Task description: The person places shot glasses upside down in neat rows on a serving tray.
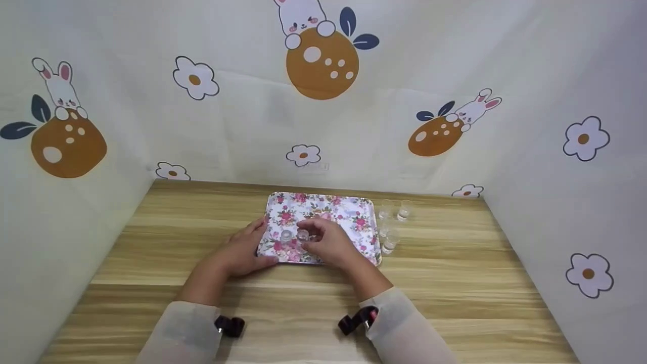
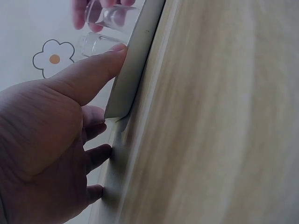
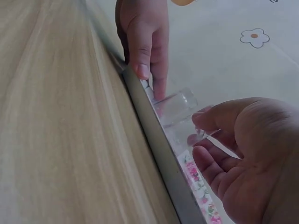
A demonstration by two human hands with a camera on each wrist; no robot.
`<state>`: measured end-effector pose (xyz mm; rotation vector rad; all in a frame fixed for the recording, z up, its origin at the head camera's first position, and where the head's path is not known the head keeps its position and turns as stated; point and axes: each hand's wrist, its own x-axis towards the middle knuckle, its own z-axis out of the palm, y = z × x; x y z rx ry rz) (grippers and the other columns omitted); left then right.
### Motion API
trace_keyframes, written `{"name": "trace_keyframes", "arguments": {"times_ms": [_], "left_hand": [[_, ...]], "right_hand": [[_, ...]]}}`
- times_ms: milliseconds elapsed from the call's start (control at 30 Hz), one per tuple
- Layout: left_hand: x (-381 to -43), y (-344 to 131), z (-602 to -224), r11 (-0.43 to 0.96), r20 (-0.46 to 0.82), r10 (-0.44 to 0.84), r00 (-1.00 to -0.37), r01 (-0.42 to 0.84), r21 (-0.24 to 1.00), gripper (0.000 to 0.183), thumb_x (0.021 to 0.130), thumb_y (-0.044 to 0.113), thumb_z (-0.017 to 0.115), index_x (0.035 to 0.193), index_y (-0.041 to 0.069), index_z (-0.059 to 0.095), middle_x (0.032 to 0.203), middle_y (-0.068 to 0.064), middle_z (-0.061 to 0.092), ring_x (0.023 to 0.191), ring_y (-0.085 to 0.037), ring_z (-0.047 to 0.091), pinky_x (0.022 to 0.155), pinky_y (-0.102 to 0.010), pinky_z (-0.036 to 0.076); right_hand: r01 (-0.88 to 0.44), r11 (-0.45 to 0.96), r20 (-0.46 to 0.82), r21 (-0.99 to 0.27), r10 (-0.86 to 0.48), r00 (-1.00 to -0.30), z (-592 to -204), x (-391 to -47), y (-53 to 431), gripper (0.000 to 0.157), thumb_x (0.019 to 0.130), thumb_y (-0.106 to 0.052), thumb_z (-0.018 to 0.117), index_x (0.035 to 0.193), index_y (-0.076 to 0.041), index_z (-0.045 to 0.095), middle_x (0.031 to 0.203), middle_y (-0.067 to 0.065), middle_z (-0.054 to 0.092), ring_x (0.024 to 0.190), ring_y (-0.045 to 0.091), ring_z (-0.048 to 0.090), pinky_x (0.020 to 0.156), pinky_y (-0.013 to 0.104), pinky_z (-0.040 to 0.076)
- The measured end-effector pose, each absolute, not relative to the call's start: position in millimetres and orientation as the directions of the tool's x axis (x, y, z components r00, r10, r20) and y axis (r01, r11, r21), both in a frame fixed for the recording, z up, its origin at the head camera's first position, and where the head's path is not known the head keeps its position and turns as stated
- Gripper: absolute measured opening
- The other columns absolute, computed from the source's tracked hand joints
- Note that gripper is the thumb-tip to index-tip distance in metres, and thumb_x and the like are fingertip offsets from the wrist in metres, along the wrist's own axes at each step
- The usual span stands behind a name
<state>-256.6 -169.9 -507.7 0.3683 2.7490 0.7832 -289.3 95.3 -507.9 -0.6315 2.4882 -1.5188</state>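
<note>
In the head view, a flowered tray (image 1: pixel 356 237) lies just below the middle of the frame on a wood-patterned table (image 1: pixel 288 313), its long axis running from left to right. The right hand (image 1: pixel 328 245) reaches in over the tray from the lower right, thumb and fingers curled round a small clear glass (image 1: pixel 303 235) in the left half of the tray. That glass sits at the fingertips, to the upper left of the palm, its long axis standing up from the tray; which end is uppermost, and whether it touches the tray's surface, I cannot tell.

A second glass (image 1: pixel 286 236) stands on the tray just left of the held one, between it and the left hand (image 1: pixel 245 252). The left hand is loose and holds no glass: its thumb rests at the tray's lower left corner and its fingers lie along the left side. In the left wrist view the thumb tip meets the rim, with the held glass at the top of the frame.

More glasses (image 1: pixel 389 245) stand on the table just beyond the tray's right edge, nearer the right hand than the left. A printed cloth (image 1: pixel 242 126) hangs behind the table, across the upper frame.
</note>
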Motion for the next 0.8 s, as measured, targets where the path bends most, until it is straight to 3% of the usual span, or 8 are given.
{"name": "trace_keyframes", "arguments": {"times_ms": [200,367,600,800], "left_hand": [[-256,-169,-508,0.816,-0.185,0.309,-0.933,0.160,0.555,0.109,0.096,0.059,0.073,0.173,0.010,0.014,0.183,-0.010,0.008,0.166,-0.048,0.012,0.131,-0.076,0.007],[-256,-170,-509,0.814,-0.186,0.304,-0.934,0.153,0.560,0.109,0.096,0.060,0.073,0.173,0.011,0.013,0.183,-0.009,0.007,0.166,-0.049,0.012,0.131,-0.075,0.006],[-258,-170,-510,0.813,-0.190,0.299,-0.935,0.145,0.565,0.109,0.096,0.060,0.073,0.173,0.012,0.014,0.183,-0.008,0.006,0.166,-0.049,0.011,0.130,-0.076,0.004],[-257,-170,-510,0.814,-0.191,0.304,-0.933,0.151,0.561,0.108,0.096,0.058,0.074,0.173,0.010,0.015,0.183,-0.008,0.006,0.167,-0.047,0.010,0.131,-0.076,0.003]], "right_hand": [[-0.259,0.426,0.055,-0.867,-0.434,-0.899,-511,-289,95,0.047,0.087,-0.006,0.083,0.133,-0.015,0.073,0.128,0.004,0.075,0.116,0.021,0.072,0.103,0.032,0.061],[-0.237,0.388,0.042,-0.891,-0.450,-0.892,-511,-290,98,0.049,0.088,-0.010,0.084,0.135,-0.011,0.071,0.132,0.007,0.075,0.119,0.024,0.073,0.103,0.033,0.062],[-0.239,0.350,0.067,-0.906,-0.439,-0.896,-504,-295,113,0.053,0.095,-0.028,0.083,0.141,-0.006,0.067,0.139,0.011,0.073,0.129,0.028,0.069,0.110,0.042,0.059],[-0.215,0.340,0.072,-0.916,-0.387,-0.919,-496,-298,136,0.053,0.096,-0.032,0.081,0.143,-0.013,0.067,0.142,0.014,0.070,0.127,0.029,0.070,0.109,0.042,0.059]]}}
